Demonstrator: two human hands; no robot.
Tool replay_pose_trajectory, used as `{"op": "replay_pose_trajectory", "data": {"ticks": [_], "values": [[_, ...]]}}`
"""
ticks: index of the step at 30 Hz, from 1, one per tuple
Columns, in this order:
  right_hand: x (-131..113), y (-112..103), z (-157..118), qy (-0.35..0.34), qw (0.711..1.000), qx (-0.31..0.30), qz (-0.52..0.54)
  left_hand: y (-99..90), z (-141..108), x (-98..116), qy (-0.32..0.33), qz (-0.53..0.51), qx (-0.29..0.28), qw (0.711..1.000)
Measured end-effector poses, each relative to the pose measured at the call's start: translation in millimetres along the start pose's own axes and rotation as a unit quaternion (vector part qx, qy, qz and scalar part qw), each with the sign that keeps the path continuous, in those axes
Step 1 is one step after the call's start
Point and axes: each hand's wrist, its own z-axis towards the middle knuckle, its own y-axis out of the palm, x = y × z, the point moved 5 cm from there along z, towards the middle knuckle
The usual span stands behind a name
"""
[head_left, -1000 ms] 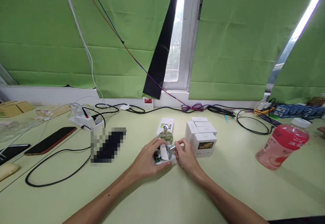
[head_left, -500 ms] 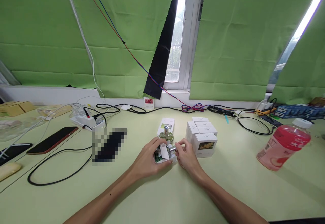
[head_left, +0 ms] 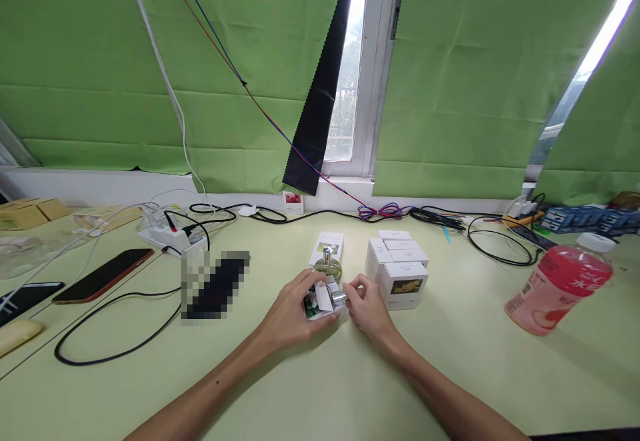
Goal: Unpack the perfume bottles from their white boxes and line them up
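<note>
On the pale green tabletop (head_left: 320, 388), near its middle, the person's left hand (head_left: 293, 311) was clamped around a small open white cardboard box with a green picture (head_left: 312, 306), thumb along the near side and fingers over the far side. A white flap stuck up from its open end. The right hand (head_left: 369, 308) had its fingertips together on a shiny silver cylindrical top (head_left: 339, 296), which lay slanted at the box's opening; from where I stood, whatever was under it was too small to tell.

Just beyond the box stood a round clear glass bottle of yellow-green liquid (head_left: 328, 270), its silver top upright, and behind that lay a flat white box (head_left: 334, 242). To the right of the right hand, a tight cluster of white cardboard boxes (head_left: 404, 288) stood close by. Well apart, farther right, was a pink-labelled plastic bottle with a white cap (head_left: 557, 288); off to the left lay a dark-screened phone with a reddish edge (head_left: 103, 277).
</note>
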Motion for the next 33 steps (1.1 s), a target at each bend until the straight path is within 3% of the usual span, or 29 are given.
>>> {"op": "replay_pose_trajectory", "data": {"ticks": [11, 33], "values": [[-3.8, 2.1, -1.7, -0.026, 0.999, -0.019, 0.01, -0.3, -1.2, -1.3, 0.003, -0.016, -0.01, 1.0], [-7.1, 7.8, -5.2, -0.012, 0.997, -0.071, 0.007, -1.3, -2.0, 7.4, 0.041, -0.054, -0.059, 0.996]]}}
